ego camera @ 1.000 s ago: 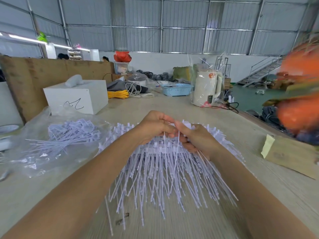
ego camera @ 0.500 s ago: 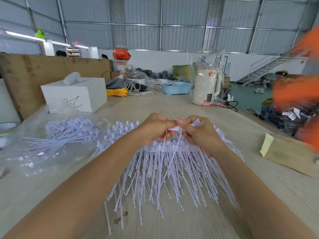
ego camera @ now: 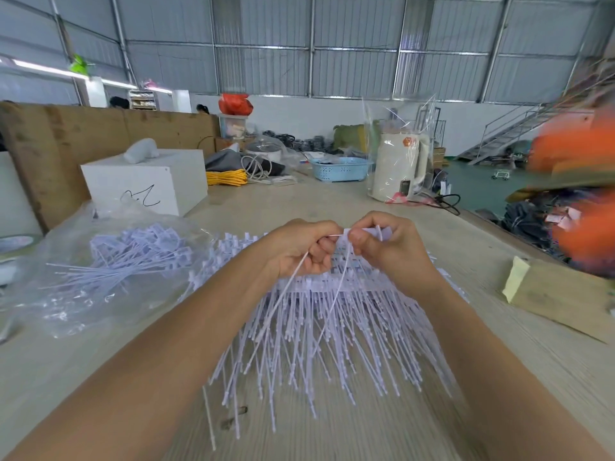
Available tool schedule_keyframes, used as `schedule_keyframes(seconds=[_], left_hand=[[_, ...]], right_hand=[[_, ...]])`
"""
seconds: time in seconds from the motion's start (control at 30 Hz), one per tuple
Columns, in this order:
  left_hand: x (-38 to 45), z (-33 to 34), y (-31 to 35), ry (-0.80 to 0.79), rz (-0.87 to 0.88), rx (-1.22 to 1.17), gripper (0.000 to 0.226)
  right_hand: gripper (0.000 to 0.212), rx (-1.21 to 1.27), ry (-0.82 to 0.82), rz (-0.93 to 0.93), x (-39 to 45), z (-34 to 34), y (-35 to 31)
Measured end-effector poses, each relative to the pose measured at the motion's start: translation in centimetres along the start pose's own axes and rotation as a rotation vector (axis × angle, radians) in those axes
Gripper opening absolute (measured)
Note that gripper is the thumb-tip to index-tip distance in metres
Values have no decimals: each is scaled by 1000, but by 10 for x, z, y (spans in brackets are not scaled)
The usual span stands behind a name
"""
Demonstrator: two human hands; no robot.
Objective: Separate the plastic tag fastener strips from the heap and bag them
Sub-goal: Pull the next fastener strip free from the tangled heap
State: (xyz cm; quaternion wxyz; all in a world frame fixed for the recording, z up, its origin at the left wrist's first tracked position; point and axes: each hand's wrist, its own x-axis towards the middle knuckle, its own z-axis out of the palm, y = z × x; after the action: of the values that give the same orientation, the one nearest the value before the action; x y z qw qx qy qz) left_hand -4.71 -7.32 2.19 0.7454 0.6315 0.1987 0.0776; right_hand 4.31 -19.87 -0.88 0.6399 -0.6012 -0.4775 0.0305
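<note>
Fastener strips (ego camera: 319, 314) partly hidden beneath both hands; left hand (ego camera: 296, 249) and right hand (ego camera: 389, 247) pinch one strip together.

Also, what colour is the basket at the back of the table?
Light blue. The basket shows clearly in the head view, beside the bagged white kettle.

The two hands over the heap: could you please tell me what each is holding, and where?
The left hand grips one strip's thin stem near its top; the right hand pinches the strip's flat tag head.
</note>
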Motion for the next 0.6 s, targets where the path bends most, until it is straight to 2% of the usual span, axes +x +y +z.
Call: schedule_keyframes(seconds=[0.13, 0.2, 0.27, 0.33, 0.5, 0.6], left_hand=[[0, 6, 3, -110, -22, -113, 40], [1, 1, 5, -121, -55, -215, 48], [4, -14, 7, -11, -66, -357, 41], [6, -28, 6, 122, -5, -345, 32], [11, -11, 0, 90, 56, -54, 19], [14, -3, 0, 36, 19, -60, 19]], right_hand=[[21, 315, -33, 108, 2, -3, -1], [34, 429, 34, 151, 3, -15, 0], [39, 613, 151, 180, 3, -41, 3], [31, 754, 212, 177, 5, -59, 5], [14, 752, 116, 275, 10, -42, 8], [17, 706, 92, 372, 11, -35, 5]])
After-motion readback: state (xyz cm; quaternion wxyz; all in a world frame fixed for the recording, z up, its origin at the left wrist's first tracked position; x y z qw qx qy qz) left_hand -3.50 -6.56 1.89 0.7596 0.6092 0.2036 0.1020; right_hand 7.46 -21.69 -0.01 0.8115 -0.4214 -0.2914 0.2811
